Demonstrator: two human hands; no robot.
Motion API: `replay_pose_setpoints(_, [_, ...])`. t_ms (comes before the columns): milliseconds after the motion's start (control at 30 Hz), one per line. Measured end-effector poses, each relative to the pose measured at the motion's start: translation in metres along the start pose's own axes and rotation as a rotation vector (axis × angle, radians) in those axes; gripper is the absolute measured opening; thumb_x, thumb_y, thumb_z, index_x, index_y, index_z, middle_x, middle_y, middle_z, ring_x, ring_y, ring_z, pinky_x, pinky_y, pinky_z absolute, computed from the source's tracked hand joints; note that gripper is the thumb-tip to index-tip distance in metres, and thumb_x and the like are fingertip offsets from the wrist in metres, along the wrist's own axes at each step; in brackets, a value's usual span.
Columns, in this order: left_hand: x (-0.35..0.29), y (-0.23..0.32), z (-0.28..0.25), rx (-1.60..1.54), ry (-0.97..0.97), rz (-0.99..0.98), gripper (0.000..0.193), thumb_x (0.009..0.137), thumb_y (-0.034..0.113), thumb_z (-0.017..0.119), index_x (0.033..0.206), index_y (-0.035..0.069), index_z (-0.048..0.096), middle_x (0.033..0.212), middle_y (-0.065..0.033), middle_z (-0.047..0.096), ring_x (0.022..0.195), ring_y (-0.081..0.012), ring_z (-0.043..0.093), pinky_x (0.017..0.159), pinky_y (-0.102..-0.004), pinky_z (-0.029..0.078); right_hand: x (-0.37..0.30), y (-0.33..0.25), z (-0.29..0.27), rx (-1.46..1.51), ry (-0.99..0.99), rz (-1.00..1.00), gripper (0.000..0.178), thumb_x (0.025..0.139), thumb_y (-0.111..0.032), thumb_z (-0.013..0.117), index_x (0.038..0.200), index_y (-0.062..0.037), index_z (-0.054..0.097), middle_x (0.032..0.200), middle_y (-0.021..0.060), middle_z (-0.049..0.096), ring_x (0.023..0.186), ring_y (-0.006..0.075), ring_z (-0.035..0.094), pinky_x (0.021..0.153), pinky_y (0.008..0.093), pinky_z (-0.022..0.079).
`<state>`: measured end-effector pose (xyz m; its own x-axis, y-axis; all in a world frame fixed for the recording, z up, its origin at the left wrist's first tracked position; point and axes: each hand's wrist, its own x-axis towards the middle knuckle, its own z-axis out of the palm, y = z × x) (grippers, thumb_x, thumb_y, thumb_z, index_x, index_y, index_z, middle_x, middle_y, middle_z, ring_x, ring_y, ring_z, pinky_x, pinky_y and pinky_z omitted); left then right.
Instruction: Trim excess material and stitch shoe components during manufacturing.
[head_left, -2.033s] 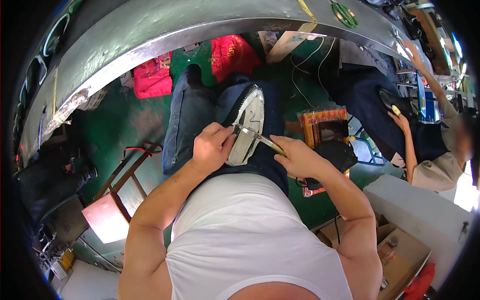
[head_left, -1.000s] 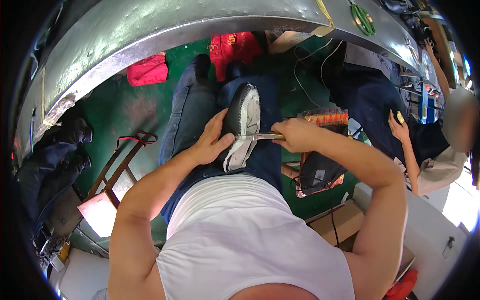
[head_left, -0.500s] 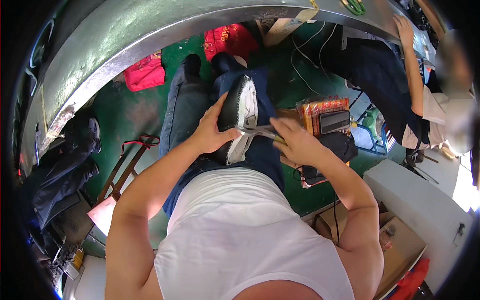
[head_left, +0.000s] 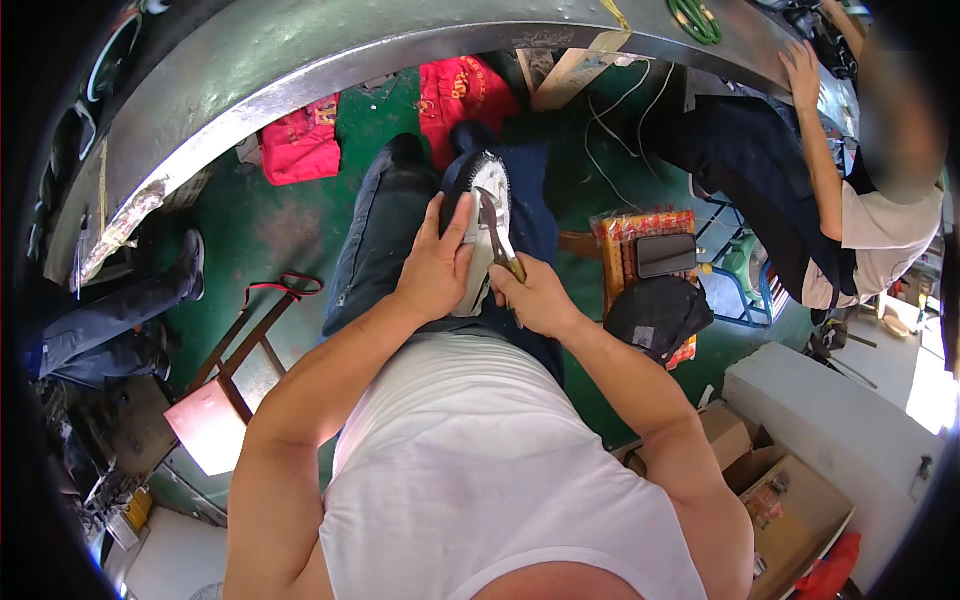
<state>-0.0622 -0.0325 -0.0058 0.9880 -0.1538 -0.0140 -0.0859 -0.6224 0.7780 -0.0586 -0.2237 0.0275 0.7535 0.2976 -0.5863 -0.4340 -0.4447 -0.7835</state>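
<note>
A black shoe upper (head_left: pixel 492 178) lies across my lap, its pale underside facing up and its gathered edge running round it. My left hand (head_left: pixel 435 262) grips the shoe from the left, with fingers spread over its side and underside. In my right hand (head_left: pixel 538 298) are metal pincers (head_left: pixel 502 245), their handles closed in my fist. The jaws lie against the underside near my left fingertips; whether they pinch the edge is too small to tell. The shoe's near end is partly hidden by my hands.
A phone (head_left: pixel 667 255) and a black cap-like item (head_left: pixel 658 315) rest on a red-and-yellow packet at right. A metal-edged bench (head_left: pixel 370 55) curves across the front. Red cloths (head_left: pixel 300 145) lie on the green floor. A co-worker (head_left: pixel 880 215) sits at right; a wooden chair (head_left: pixel 245 375) stands left.
My right hand and the pincers have swung toward me and leftward, from across the shoe's right edge to along its underside. My left fingers have shifted onto the underside.
</note>
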Motion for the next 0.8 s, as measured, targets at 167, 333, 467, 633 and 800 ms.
replay_pose_setpoints(167, [0.003,0.016,-0.017,0.116,-0.130,-0.037,0.061,0.097,0.019,0.050,0.154,0.028,0.030,0.145,-0.0349,0.034,0.123,-0.0514,0.049,0.100,-0.0503,0.046,0.011,0.018,-0.050,0.727,-0.505,0.263,0.028,0.099,-0.025,0.057,0.103,0.0017,0.061,0.086,0.0071,0.067,0.068,0.0149,0.064,0.051,0.0240,0.047])
replay_pose_setpoints(333, [0.010,0.015,-0.014,0.133,-0.147,-0.060,0.056,0.098,0.021,0.048,0.152,0.028,0.033,0.140,-0.0382,0.039,0.111,-0.0535,0.056,0.094,-0.0501,0.050,0.003,-0.017,-0.082,0.243,-0.401,0.194,0.035,0.102,-0.030,0.052,0.109,0.0033,0.060,0.092,0.0106,0.067,0.077,0.0184,0.068,0.050,0.0276,0.053])
replay_pose_setpoints(467, [0.010,0.015,-0.011,0.147,-0.128,-0.026,0.054,0.099,0.021,0.047,0.151,0.028,0.035,0.140,-0.0385,0.038,0.113,-0.0528,0.056,0.094,-0.0501,0.050,0.014,-0.042,-0.061,-0.268,-0.053,-0.195,0.039,0.103,-0.033,0.047,0.098,0.0040,0.060,0.080,0.0108,0.066,0.073,0.0174,0.066,0.056,0.0325,0.052])
replay_pose_setpoints(633, [0.010,0.015,-0.016,0.135,-0.204,-0.033,0.051,0.100,0.022,0.045,0.150,0.029,0.038,0.144,-0.0365,0.035,0.112,-0.0514,0.057,0.095,-0.0504,0.050,0.028,-0.060,-0.063,-0.416,-0.094,-0.074,0.043,0.103,-0.036,0.046,0.091,0.0025,0.059,0.071,0.0089,0.064,0.062,0.0173,0.063,0.061,0.0324,0.050])
replay_pose_setpoints(800, [0.008,0.014,-0.017,0.153,-0.243,-0.072,0.059,0.101,0.023,0.045,0.155,0.026,0.024,0.149,-0.0337,0.029,0.119,-0.0493,0.054,0.098,-0.0489,0.048,0.028,-0.042,-0.061,-0.270,-0.071,-0.067,0.046,0.104,-0.038,0.044,0.093,0.0036,0.059,0.076,0.0094,0.065,0.062,0.0184,0.064,0.061,0.0330,0.051])
